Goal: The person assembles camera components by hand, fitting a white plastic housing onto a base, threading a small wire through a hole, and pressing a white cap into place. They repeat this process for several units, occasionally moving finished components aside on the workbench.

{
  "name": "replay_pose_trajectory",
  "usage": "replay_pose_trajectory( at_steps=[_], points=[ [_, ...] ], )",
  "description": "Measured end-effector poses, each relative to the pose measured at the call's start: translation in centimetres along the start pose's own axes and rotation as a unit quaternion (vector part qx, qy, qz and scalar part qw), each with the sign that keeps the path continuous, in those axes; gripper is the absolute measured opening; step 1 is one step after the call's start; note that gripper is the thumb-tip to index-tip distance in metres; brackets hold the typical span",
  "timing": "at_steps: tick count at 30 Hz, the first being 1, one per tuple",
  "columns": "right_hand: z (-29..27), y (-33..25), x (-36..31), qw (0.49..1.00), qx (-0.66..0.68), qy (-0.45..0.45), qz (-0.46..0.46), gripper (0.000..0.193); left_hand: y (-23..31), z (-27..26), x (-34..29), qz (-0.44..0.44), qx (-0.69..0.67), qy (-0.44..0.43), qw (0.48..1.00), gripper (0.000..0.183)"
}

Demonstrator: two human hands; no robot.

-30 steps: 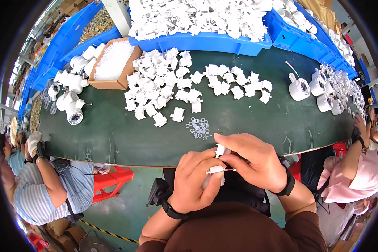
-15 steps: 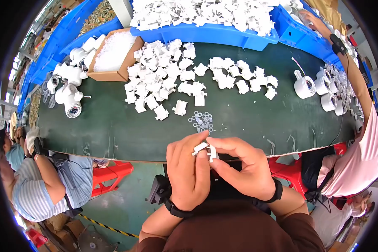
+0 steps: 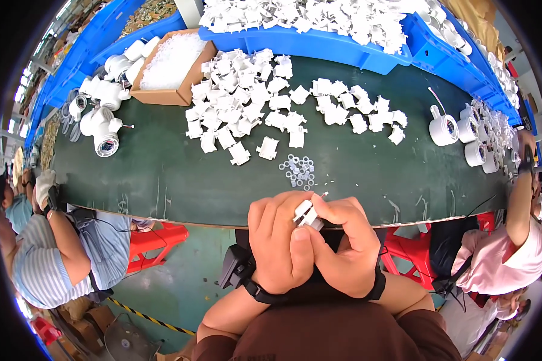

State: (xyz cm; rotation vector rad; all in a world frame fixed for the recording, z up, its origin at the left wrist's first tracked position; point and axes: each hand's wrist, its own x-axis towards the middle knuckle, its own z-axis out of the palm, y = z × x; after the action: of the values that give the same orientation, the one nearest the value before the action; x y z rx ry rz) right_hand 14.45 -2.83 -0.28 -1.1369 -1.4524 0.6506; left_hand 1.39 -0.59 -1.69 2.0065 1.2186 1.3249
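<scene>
In front of my chest, at the table's near edge, my left hand (image 3: 281, 243) and my right hand (image 3: 348, 249) meet around a small white plastic part (image 3: 306, 213). Fingers of both hands are closed on it, thumbs close together, and a narrow dark gap runs between its white pieces. Its lower side is hidden by my fingers. Just beyond my fingertips lie several small grey rings (image 3: 299, 171) in a loose cluster. Farther off, a heap of white plastic parts (image 3: 238, 93) spreads over the green table (image 3: 180, 180), with a smaller group of white parts (image 3: 358, 107) to its right.
Blue bins (image 3: 307, 48) full of white parts line the far side. A cardboard box (image 3: 171, 93) stands left of the heap. White camera-like housings (image 3: 105, 135) sit at left, more housings (image 3: 444, 127) at right. Co-workers sit on both sides, one in a pink sleeve (image 3: 527, 256).
My hands have closed in around the white part, and its pieces now sit nearer each other. At right, the co-worker's arm has come down from the bin. The view has shifted slightly.
</scene>
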Motion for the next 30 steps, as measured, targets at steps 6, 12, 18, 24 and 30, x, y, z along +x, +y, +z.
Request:
replay_pose_trajectory(
  at_steps=[6, 12, 18, 24, 30],
  points=[
    [-1.0, -0.1, 0.9, 0.998, 0.008, -0.055, -0.008, 0.040, -0.1, 0.0, -0.2, 0.004, 0.041, 0.018, 0.999, 0.042],
    [0.1, 0.1, -0.4, 1.000, 0.017, 0.015, 0.012, 0.039, -0.2, 0.4, -0.2, 0.011, 0.017, 0.030, 0.999, 0.036],
    [-0.8, 0.2, 0.4, 0.999, 0.022, -0.041, -0.001, 0.038, -0.6, 0.5, -0.4, 0.021, 0.035, 0.042, 0.998, 0.033],
    [-0.6, -0.1, -0.2, 0.999, -0.013, -0.033, -0.007, 0.046, -0.4, 0.3, -0.2, 0.023, 0.025, 0.031, 0.999, 0.033],
    [-1.3, -0.7, 0.6, 0.982, 0.067, -0.102, 0.141, 0.036, -0.6, -1.2, 0.3, -0.046, -0.071, 0.000, 0.996, 0.042]
  ],
)
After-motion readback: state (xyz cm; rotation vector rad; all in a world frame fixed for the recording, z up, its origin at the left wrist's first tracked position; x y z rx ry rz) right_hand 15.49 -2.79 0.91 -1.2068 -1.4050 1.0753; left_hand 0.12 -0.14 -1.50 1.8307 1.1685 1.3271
